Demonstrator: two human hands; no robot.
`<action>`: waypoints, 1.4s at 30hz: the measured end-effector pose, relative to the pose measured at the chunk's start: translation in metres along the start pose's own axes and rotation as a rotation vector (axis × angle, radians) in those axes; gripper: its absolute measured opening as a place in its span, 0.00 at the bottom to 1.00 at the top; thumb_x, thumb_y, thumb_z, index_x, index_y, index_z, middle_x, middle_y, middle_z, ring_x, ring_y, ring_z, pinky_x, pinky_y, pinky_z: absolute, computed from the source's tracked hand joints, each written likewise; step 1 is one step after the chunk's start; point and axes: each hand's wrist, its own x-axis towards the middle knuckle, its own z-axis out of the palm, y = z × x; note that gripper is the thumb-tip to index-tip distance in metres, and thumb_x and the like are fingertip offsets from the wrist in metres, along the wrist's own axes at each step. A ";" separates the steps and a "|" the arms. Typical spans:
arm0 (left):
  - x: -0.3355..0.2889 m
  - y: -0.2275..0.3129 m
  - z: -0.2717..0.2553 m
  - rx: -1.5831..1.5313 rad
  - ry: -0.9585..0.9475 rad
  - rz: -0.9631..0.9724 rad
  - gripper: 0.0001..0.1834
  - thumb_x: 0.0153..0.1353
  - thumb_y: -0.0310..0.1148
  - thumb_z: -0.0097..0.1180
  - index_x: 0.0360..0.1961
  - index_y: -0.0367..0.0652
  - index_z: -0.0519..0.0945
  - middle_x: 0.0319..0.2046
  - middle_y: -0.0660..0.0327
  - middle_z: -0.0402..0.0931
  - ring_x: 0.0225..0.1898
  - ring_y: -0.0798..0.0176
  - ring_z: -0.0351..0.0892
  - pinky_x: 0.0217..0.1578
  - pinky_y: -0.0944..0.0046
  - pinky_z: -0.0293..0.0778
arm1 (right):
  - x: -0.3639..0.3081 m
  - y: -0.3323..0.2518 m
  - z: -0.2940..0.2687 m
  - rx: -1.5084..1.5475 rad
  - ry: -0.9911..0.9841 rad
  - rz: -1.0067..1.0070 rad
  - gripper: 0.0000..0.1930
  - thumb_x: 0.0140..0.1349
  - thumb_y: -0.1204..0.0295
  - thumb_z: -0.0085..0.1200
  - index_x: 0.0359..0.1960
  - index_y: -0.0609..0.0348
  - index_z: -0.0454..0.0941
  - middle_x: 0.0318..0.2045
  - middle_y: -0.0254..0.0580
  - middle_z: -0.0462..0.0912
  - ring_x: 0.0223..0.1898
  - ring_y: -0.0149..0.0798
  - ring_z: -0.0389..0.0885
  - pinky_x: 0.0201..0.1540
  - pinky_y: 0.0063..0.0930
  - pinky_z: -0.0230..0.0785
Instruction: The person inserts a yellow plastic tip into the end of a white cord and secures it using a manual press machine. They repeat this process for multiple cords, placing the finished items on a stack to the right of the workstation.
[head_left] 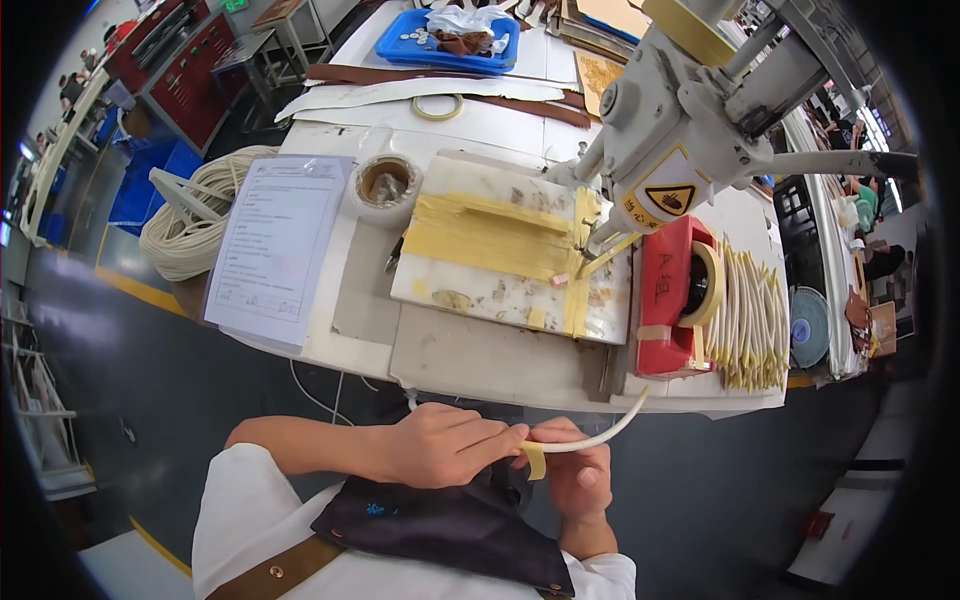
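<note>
In front of the bench edge, my hands hold a short white cord (606,434) between them. Its free end curves up to the right and has a yellowish tip. My left hand (450,446) is closed, thumb and fingertips pinching the cord's near end, where a small strip of yellow masking tape (537,463) hangs down. My right hand (578,472) is closed on the cord just beside it, with the cord lying across the fingers. Fingers partly hide the taped end. On the bench, a red tape dispenser (662,290) carries a roll of masking tape (706,284).
Many similar cords (750,315) lie in a row on the right. A machine head (665,120) stands over a white board (470,290) patched with yellow tape. Left are a clear tape roll (385,190), a sheeted document (280,240) and a cord coil (180,235). A blue tray (390,45) sits behind.
</note>
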 end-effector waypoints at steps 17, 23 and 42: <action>-0.003 0.000 -0.002 -0.132 -0.266 -0.208 0.10 0.64 0.36 0.66 0.39 0.40 0.85 0.24 0.62 0.80 0.21 0.63 0.79 0.22 0.66 0.73 | 0.009 -0.006 -0.007 -0.939 0.030 -0.159 0.14 0.54 0.86 0.66 0.43 0.62 0.87 0.29 0.40 0.82 0.29 0.32 0.81 0.30 0.24 0.72; -0.006 -0.005 0.006 -0.699 -0.409 -0.584 0.14 0.69 0.39 0.62 0.39 0.37 0.85 0.19 0.64 0.76 0.20 0.68 0.76 0.21 0.67 0.69 | 0.018 -0.008 -0.016 -1.126 -0.122 -0.332 0.17 0.47 0.87 0.67 0.40 0.58 0.89 0.26 0.38 0.81 0.27 0.37 0.81 0.29 0.27 0.73; -0.012 0.014 0.011 -0.995 -0.352 -0.753 0.15 0.71 0.41 0.59 0.38 0.37 0.84 0.17 0.64 0.73 0.13 0.70 0.67 0.15 0.67 0.65 | 0.024 0.021 -0.042 -0.625 0.033 -0.187 0.19 0.48 0.75 0.76 0.42 0.67 0.88 0.40 0.52 0.89 0.41 0.42 0.87 0.44 0.32 0.79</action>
